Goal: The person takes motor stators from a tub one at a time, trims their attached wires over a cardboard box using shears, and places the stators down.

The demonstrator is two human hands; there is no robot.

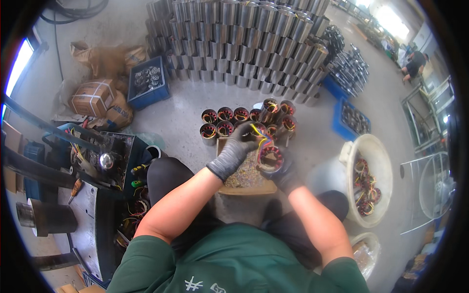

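Both of my hands wear dark grey gloves. My right hand (284,172) is closed round a motor stator (262,164), a ring with red coil insulation inside, tilted so its open end faces me. Yellow, blue and red lead wires (264,141) rise from it, and my left hand (240,145) pinches them near the top. Below my hands stands a shallow tan box (249,189) holding small scraps. Just beyond it, several metal tubes (208,140) stand upright in rows with red-coiled stators and wires inside.
Stacked shiny metal tubes (234,41) form a wall ahead. To my right stands a white tub (388,183) of wired stators, with a blue crate (337,124) beyond. A metal-topped bench machine (88,229) with a screwdriver (75,188) is at left. Someone crouches (416,63) far right.
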